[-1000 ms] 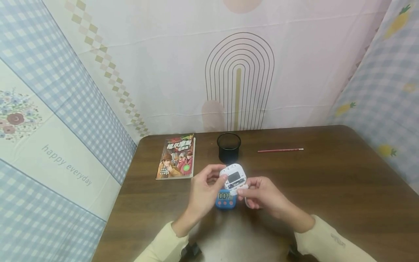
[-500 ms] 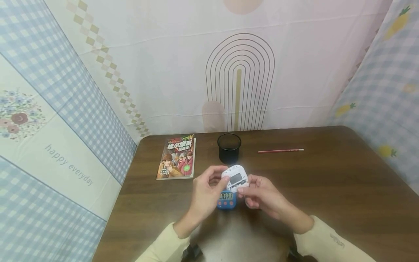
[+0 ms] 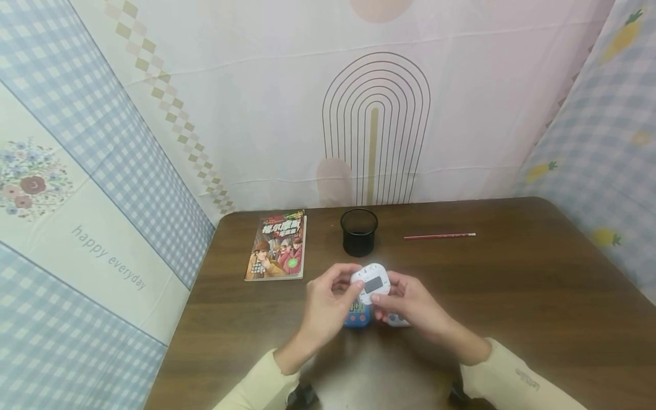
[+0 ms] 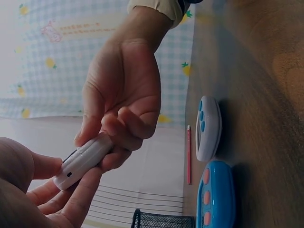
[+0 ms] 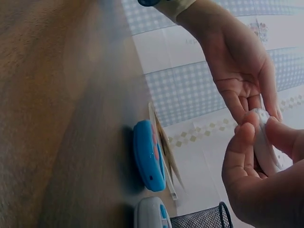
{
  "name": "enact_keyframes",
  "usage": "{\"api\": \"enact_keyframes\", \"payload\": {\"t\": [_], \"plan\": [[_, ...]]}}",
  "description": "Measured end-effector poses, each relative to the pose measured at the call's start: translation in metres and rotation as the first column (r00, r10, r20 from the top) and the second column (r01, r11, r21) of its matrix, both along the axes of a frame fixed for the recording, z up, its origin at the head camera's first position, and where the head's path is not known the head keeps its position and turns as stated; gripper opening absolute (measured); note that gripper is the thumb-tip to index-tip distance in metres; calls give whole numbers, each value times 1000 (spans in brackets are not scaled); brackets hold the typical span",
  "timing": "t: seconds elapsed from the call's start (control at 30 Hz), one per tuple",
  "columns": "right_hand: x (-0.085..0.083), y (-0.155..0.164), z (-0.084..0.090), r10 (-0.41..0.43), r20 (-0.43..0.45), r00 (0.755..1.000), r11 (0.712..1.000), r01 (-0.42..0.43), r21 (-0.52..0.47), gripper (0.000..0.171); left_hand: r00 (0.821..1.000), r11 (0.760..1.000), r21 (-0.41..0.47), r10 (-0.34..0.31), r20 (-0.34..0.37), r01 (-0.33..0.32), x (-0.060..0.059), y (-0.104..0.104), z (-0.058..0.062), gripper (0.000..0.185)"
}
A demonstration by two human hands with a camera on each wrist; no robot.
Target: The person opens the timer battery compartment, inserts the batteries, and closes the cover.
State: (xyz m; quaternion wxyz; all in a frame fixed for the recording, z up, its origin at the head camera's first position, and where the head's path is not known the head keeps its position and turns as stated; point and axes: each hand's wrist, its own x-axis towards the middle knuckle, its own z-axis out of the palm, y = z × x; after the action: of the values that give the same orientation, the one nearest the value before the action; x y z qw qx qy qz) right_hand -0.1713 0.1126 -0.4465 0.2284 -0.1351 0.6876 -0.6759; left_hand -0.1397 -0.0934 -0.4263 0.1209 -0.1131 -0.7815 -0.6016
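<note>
Both hands hold a white digital timer above the table, its back with a dark grey rectangle facing the head camera. My left hand pinches its left side between thumb and fingers. On the lower right edge presses the thumb of my right hand, its fingers behind. The left wrist view shows the held timer edge-on, gripped from both ends. Below the hands lie a blue timer with pink buttons and a second white timer with blue buttons, partly hidden by my right hand in the head view.
A comic-style book lies at the back left of the brown table. Behind the hands stands a black mesh pen holder. A red pencil lies at the back right. Patterned cloths hang around the table.
The held timer has turned and moved slightly down and right. The battery slot seen on its back earlier no longer shows. The white timer on the table has come into view below my right hand.
</note>
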Motion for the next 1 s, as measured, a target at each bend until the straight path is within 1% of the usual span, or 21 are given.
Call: {"api": "enact_keyframes", "payload": {"t": [0.07,0.2,0.4,0.6,0.67,0.7,0.73,0.77,0.8,0.83,0.87,0.9,0.93,0.97,1.0], "plan": [[1,-1,0,-9,-19,1000,1000,9,-6,50,1000,1000,8,3,1,-3,1,1,0,23],[5,-3,0,-35,-31,999,999,34,-32,49,1000,1000,27,7,5,-7,2,3,-2,23],[9,-5,2,-75,-17,997,995,74,-62,43,1000,999,46,11,-7,-11,2,5,-3,22],[10,-4,2,-79,3,997,994,79,-77,44,1000,999,42,8,-15,-7,3,7,-4,21],[8,-4,2,-81,-29,996,996,80,-32,45,1000,999,34,5,-17,-5,1,5,-3,21],[7,-5,2,-81,-65,995,997,81,-7,47,1000,1000,28,6,-15,-6,0,4,-2,21],[6,-6,3,-82,-122,989,996,85,20,50,1000,1000,22,8,-12,-8,-1,2,-1,21],[4,-7,3,-81,-203,976,993,96,62,55,1000,1000,16,13,-8,-13,-2,0,0,22],[2,-8,5,-68,-310,948,989,104,101,62,1000,1000,8,19,3,-19,-3,-1,1,22],[0,-9,6,-43,-432,901,983,116,143,70,1000,1000,-1,23,11,-23,-3,-3,2,21],[-1,-11,8,-12,-555,832,974,135,181,77,999,1000,-10,28,20,-27,-3,-5,3,20],[-3,-12,10,23,-662,749,964,158,212,83,999,999,-20,35,27,-35,-3,-7,4,20],[-5,-14,12,61,-749,660,953,186,241,87,999,999,-27,44,30,-43,-3,-8,5,20],[-7,-15,15,103,-814,572,942,207,265,87,998,998,-31,52,34,-51,-3,-9,6,20],[-9,-17,17,143,-855,499,936,212,281,85,997,998,-34,61,39,-60,-2,-10,7,20]]}}
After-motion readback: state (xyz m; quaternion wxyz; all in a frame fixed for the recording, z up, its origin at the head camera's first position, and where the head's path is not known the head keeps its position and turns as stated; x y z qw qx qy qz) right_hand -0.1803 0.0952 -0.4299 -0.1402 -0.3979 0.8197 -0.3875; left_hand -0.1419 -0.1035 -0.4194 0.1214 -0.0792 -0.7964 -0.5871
